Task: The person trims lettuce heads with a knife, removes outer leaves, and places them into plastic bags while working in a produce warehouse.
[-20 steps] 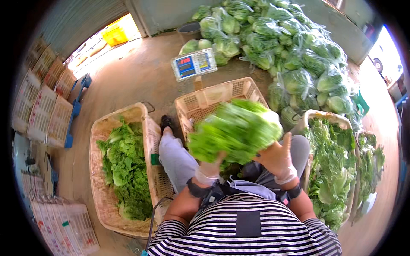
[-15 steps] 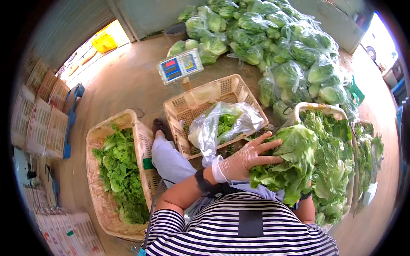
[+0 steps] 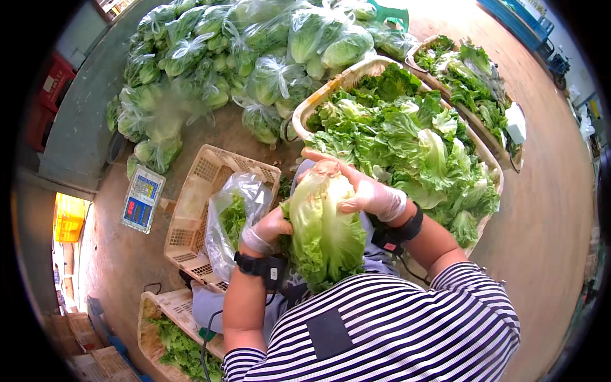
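Pale green and leafy, a lettuce head (image 3: 326, 226) is resting between the person's two hands near the middle of the frame, just above the striped shirt (image 3: 394, 312). The right hand (image 3: 366, 191), in a thin clear glove, is gripping its upper right part: the fingers are reaching over beside the cut stem end, the thumb is pressing on the near side, and the gap between them is being filled by the lettuce. The left hand (image 3: 272, 226) is bracing the left side, partly closed against the leaves; some of its fingertips are hiding behind the head, so their exact spread cannot be told.

The browned stem end is pointing toward the top of the frame and the loose leaf tips are pointing toward the bottom, the long axis running nearly straight up and down.

At left, a scale display (image 3: 143, 198) is showing small lit red figures and a blue-and-white panel with yellow keys. A small pale label is sitting on the black wristband (image 3: 261, 270) of the left arm.

Left of centre, a clear plastic bag (image 3: 223, 245) is lying in a cream crate (image 3: 207, 169), and at upper right loose leaves (image 3: 414, 146) are filling a larger tub (image 3: 310, 109).
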### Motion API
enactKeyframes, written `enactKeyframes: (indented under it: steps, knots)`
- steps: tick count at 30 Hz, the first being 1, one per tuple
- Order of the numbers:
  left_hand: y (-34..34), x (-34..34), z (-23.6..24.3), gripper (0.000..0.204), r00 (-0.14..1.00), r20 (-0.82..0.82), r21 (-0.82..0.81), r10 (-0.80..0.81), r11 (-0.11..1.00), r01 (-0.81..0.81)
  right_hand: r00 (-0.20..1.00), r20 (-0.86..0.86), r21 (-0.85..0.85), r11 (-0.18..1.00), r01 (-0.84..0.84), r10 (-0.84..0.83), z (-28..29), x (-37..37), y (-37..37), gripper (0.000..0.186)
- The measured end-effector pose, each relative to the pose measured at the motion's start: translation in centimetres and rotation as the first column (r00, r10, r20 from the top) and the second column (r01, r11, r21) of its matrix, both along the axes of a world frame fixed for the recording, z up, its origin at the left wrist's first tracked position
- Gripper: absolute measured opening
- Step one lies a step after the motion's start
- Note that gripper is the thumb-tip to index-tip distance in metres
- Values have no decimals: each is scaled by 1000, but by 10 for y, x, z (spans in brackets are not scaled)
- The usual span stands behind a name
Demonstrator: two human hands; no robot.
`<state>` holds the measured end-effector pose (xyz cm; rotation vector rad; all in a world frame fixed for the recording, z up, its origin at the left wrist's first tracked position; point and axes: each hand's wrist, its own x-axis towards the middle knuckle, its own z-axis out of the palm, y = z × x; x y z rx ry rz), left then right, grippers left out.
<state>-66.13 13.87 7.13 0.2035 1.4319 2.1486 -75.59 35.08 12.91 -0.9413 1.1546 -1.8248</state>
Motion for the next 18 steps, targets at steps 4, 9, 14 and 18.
enactKeyframes:
  steps: [4,9,14,18]
  knots:
    - [-1,10,-28,82,993,113,60,-23,998,16,995,-69,175,983,-55,68,-3,-1,6,92]
    - [-9,19,-16,75,991,26,148,134,979,-137,915,-343,251,918,308,-213,-13,-21,18,55]
    - [-38,52,-55,87,909,247,96,336,925,-368,522,-834,462,292,837,-180,-62,-67,60,24]
    - [-32,42,-41,107,916,226,103,331,927,-361,144,-983,160,151,976,112,-82,-80,131,52]
